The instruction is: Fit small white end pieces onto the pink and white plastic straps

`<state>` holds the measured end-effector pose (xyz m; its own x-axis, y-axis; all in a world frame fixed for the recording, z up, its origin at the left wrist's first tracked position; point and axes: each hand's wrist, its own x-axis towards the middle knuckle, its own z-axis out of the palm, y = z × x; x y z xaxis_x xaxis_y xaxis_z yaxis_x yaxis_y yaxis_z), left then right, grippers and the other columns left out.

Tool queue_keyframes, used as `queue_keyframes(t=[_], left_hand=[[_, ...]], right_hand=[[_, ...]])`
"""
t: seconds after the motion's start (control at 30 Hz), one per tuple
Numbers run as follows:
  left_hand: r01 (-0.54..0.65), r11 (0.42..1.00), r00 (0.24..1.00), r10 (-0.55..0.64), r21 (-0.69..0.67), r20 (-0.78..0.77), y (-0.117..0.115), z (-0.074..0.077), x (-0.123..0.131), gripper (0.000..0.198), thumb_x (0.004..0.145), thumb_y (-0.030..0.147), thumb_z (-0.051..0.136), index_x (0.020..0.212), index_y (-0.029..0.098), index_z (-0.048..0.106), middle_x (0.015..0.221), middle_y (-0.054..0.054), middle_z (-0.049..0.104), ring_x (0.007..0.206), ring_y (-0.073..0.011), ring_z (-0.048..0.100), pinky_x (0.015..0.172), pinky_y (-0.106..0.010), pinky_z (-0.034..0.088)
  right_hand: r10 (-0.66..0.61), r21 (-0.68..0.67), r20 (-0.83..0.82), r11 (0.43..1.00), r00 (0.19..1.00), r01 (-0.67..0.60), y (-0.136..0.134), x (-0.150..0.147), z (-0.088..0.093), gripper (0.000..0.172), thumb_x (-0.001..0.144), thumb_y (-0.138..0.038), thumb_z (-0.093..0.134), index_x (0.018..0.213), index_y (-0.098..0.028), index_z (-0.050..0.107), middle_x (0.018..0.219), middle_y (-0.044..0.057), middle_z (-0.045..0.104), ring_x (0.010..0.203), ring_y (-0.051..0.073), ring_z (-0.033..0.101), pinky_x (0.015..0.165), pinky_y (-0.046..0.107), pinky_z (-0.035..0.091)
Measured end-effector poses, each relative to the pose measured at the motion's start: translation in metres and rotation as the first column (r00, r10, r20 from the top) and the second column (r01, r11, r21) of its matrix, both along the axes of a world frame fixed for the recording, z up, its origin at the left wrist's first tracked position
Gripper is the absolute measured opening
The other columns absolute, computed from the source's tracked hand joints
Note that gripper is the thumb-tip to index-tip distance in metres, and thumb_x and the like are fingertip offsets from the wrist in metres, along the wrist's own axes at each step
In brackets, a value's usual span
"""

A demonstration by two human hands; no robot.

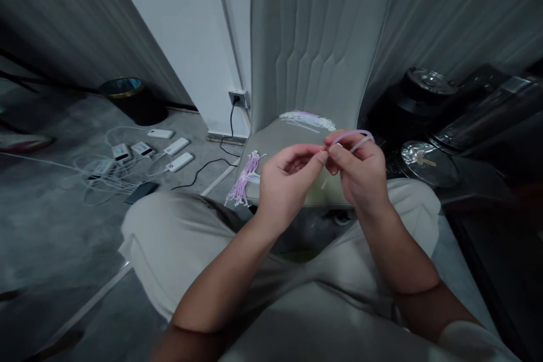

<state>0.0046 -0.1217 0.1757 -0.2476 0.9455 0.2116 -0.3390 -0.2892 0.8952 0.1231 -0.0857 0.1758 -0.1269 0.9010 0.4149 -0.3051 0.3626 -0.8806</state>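
Observation:
My left hand (292, 172) and my right hand (360, 164) meet above the seat of a grey chair (271, 141), fingertips pinched together. A thin purple and white strip (360, 134) loops over the fingers of my right hand, which grips it. The fingers of my left hand close on something small at the meeting point, too small to make out. Behind the hands, a pile of white and purple strips (307, 120) lies at the back of the seat. A bundle of purple strips with white ends (245, 181) hangs over the seat's left front edge.
White power banks (180, 162) and tangled cables (91, 172) lie on the floor at left, near a black bin (138, 104). A socket (238, 99) with a black plug is on the wall. Dark shiny containers (428, 87) and a foil-covered round item (428, 164) stand at right.

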Motion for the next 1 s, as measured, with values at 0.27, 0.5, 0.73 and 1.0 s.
queue_keyframes(t=[0.27,0.5,0.73,1.0], left_hand=[[0.005,1.000,0.998,-0.007,-0.029,-0.064,0.002,-0.005,0.003,0.012,0.072,0.026,0.079,0.079,0.019,0.074,0.074,-0.001,0.074,0.065,-0.0106,0.067,0.065,-0.023,0.056],[-0.044,0.999,0.992,0.046,0.012,-0.117,0.011,-0.016,0.002,0.012,0.073,0.029,0.079,0.080,0.020,0.075,0.079,0.000,0.074,0.068,-0.0100,0.066,0.067,-0.022,0.055],[-0.078,0.996,0.991,0.082,0.041,-0.110,0.019,-0.026,0.001,0.005,0.075,0.024,0.077,0.080,0.024,0.076,0.076,0.003,0.073,0.066,-0.0069,0.063,0.067,-0.019,0.053],[-0.091,0.991,0.905,0.123,0.096,-0.407,0.025,-0.035,-0.001,0.015,0.082,0.036,0.071,0.079,0.021,0.068,0.075,0.001,0.064,0.071,-0.0108,0.059,0.070,-0.024,0.047]], right_hand=[[-0.068,-0.088,-0.003,0.994,0.998,0.067,-0.001,0.002,-0.002,0.009,0.079,-0.030,0.073,0.079,-0.022,0.070,0.077,-0.003,0.066,0.050,0.005,0.048,0.046,0.021,0.037],[0.000,-0.160,-0.081,0.987,0.997,-0.013,0.004,0.006,-0.012,0.010,0.082,-0.029,0.070,0.081,-0.020,0.068,0.073,-0.003,0.064,0.048,0.004,0.047,0.046,0.021,0.033],[0.066,-0.214,0.021,0.975,0.998,-0.060,0.011,0.009,-0.024,0.014,0.078,-0.029,0.074,0.085,-0.018,0.070,0.072,-0.004,0.060,0.048,0.002,0.040,0.042,0.019,0.028],[-0.059,-0.179,0.118,0.981,0.991,0.079,0.014,0.012,-0.026,0.013,0.079,-0.030,0.073,0.079,-0.018,0.068,0.081,0.000,0.063,0.069,0.008,0.053,0.050,0.018,0.037]])
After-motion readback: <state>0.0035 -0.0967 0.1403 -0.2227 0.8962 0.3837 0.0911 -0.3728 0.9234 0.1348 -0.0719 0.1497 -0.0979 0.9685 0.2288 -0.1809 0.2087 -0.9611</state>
